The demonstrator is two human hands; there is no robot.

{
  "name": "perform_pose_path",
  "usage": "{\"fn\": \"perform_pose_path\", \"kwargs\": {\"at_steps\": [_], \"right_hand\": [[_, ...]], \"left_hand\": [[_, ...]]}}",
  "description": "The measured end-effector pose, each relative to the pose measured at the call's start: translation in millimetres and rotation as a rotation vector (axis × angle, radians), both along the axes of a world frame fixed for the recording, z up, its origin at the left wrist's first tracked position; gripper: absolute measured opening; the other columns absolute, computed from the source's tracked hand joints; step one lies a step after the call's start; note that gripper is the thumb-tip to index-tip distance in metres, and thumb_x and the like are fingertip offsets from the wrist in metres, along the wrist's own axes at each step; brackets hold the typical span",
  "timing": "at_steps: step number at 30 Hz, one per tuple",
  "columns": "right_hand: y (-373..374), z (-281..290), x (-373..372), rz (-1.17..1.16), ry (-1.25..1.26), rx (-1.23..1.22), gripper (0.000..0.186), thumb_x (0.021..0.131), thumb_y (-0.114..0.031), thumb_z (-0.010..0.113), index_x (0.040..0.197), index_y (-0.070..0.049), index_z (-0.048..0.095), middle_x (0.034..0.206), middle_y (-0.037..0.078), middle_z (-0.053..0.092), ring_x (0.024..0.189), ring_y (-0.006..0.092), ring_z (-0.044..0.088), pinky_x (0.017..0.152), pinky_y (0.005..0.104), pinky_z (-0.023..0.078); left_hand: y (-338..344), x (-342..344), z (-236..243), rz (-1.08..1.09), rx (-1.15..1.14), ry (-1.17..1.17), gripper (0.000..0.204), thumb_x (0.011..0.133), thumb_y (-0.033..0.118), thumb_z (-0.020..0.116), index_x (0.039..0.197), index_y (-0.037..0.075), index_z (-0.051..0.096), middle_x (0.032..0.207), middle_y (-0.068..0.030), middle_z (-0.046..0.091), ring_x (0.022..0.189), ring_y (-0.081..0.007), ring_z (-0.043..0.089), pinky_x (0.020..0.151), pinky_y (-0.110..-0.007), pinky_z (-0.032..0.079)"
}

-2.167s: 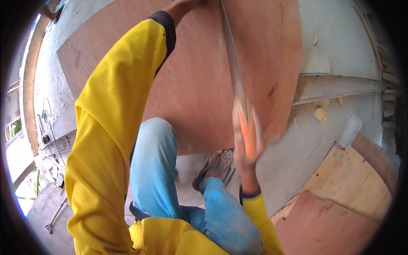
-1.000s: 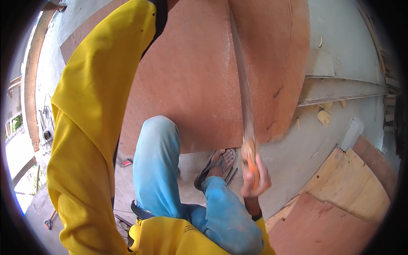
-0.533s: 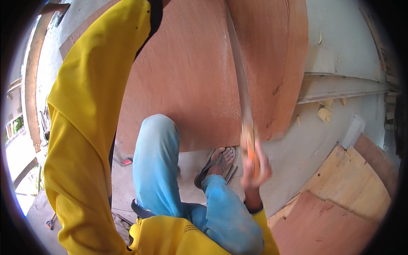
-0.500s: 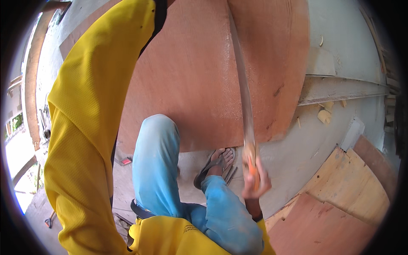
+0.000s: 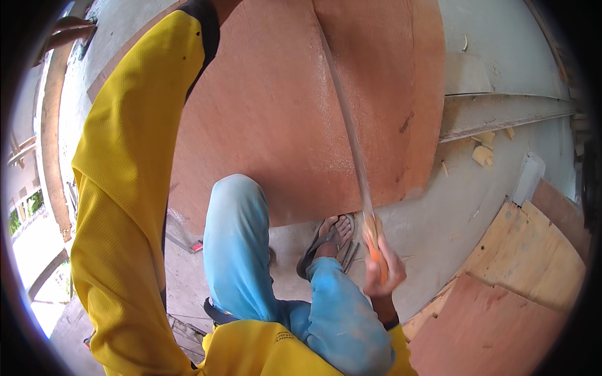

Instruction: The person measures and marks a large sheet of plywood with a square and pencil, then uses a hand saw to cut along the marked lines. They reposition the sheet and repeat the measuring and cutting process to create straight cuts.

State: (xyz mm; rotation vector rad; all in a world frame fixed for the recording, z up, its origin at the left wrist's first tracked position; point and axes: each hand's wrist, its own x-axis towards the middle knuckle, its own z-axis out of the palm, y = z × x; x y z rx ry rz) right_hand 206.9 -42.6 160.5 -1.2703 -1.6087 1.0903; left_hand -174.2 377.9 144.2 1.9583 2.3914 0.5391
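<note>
My right hand [image 5: 390, 271] is wrapped round the wood-and-orange handle [image 5: 375, 241] of a handsaw. Its long thin blade [image 5: 352, 141] runs away from me over a reddish-brown plywood sheet [image 5: 263, 131], along a line dusted with sawdust. The handle sits just off the sheet's near edge, above the floor. My left arm, in a yellow sleeve [image 5: 125, 169], stretches forward over the left side of the sheet. Of my left hand [image 5: 224, 7] only the wrist end shows at the top edge; its fingers are out of sight.
My bent left knee [image 5: 238, 194] is at the sheet's near edge, and my sandalled foot [image 5: 327, 243] stands beside it. Plywood offcuts [image 5: 489, 326] lie at the lower right. Wood scraps [image 5: 483, 155] and a long strip [image 5: 501, 116] are on the right. A bare limb [image 5: 72, 28] shows at the far left.
The view has turned slightly, so the sheet and offcuts appear shifted. My right hand has drawn the saw handle a little nearer to me. The bare limb at the far left shows more.
</note>
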Motion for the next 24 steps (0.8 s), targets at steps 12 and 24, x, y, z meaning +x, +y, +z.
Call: {"fn": "perform_pose_path", "kwargs": {"at_steps": [12, 24], "right_hand": [[80, -20, -56, -0.033, -0.003, 0.057, 0.044, 0.094, -0.013, 0.058, 0.134, 0.006, 0.059, 0.118, 0.026, 0.07, 0.104, 0.0337, 0.072, 0.087, 0.0368, 0.057], [132, -23, -91, -0.02, 0.048, 0.112, 0.041, 0.094, -0.006, 0.057, 0.132, 0.01, 0.058, 0.121, 0.024, 0.07, 0.098, 0.0336, 0.074, 0.085, 0.0336, 0.057]], "left_hand": [[4, -9, -6, -0.016, -0.011, -0.023, 0.063, 0.101, 0.057, 0.043, 0.096, 0.003, 0.075, 0.095, -0.0224, 0.072, 0.095, -0.0402, 0.067, 0.09, -0.051, 0.049], [4, -1, -6, -0.045, -0.011, -0.032, 0.063, 0.101, 0.058, 0.044, 0.096, 0.003, 0.074, 0.095, -0.0225, 0.072, 0.094, -0.0403, 0.067, 0.089, -0.051, 0.049]]}}
